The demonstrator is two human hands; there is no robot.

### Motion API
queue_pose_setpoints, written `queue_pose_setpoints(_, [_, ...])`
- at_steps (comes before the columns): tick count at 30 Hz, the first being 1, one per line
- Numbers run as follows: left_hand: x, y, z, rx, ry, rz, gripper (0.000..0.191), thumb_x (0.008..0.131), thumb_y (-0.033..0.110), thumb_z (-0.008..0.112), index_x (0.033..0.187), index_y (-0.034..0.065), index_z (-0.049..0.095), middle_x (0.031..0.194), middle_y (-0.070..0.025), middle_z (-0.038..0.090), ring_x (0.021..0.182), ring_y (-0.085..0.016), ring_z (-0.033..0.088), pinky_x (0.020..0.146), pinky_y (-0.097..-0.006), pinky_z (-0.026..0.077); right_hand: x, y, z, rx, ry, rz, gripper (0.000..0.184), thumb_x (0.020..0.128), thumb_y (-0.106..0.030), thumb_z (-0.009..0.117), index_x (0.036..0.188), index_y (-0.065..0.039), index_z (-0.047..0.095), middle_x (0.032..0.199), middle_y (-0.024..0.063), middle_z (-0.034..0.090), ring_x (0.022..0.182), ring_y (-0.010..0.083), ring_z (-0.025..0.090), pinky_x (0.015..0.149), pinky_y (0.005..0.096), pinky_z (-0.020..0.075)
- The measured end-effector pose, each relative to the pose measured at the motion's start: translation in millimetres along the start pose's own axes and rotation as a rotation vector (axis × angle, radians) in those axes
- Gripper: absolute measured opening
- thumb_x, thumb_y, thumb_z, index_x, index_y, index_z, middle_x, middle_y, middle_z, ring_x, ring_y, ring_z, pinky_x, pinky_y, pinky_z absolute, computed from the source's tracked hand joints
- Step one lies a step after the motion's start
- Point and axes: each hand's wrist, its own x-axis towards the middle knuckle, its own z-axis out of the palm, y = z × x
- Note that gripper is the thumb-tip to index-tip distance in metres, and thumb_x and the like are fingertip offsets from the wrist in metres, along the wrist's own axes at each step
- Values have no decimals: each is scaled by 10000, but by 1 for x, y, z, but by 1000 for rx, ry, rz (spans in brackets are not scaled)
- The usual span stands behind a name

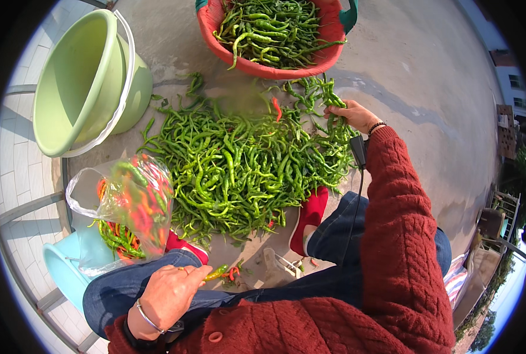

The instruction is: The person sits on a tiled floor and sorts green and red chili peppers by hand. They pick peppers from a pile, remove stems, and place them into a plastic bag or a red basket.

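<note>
My left hand [170, 290] is above my left thigh, its fingers closed around a yellow-green chili pepper [216, 272] whose end sticks out past the fingertips. Off to the far right, my right hand [356, 116] grips several long green chili peppers [332, 98] at the pile's edge. Between my feet and beyond spreads a large heap of green chili peppers [227, 163] on the concrete ground, with a red chili pepper [276, 109] lying on top. A clear plastic bag [86, 188] with red, orange and green peppers stands near my left knee.
Ahead is a red basket [245, 66] full of green peppers. Nested pale green buckets [134, 88] with a white handle stand at the left. A light blue tub [59, 261] is beside my left leg. A cable [356, 212] hangs from my right wrist.
</note>
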Motion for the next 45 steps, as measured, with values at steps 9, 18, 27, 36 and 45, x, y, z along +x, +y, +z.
queue_pose_setpoints(9, [3,-9,2,2,31,-44,279,805,73,614,1083,57,607,766,-60,628,681,-246,615,654,-351,470,42,45,3,535,975,-183,141,809,-65,676,913,-26,589,779,50,631,614,180,614,522,328,501])
queue_pose_setpoints(18, [2,-30,5,-48,-3,-182,275,798,84,632,1071,70,615,785,-77,632,701,-257,627,653,-357,477,72,84,-1,-603,1021,152,309,744,-281,678,1031,-168,699,926,115,697,924,304,654,798,411,502])
queue_pose_setpoints(27, [9,-32,3,-54,-18,-189,275,793,78,629,1067,69,617,805,-78,638,718,-257,621,665,-357,477,67,69,9,-509,1149,148,264,737,-264,683,916,-72,660,894,153,682,864,344,646,743,438,496])
queue_pose_setpoints(36, [8,-23,1,-40,20,-135,273,795,73,626,1068,64,616,811,-76,640,719,-262,621,668,-368,478,73,23,27,916,611,146,170,833,-74,645,994,-18,639,837,72,639,708,203,601,607,344,498])
queue_pose_setpoints(45, [3,-25,3,-53,29,-132,258,802,72,619,1060,65,613,801,-71,630,722,-259,623,672,-366,474,90,24,55,400,467,173,240,726,-88,750,933,-31,642,747,39,629,583,158,585,516,301,487])
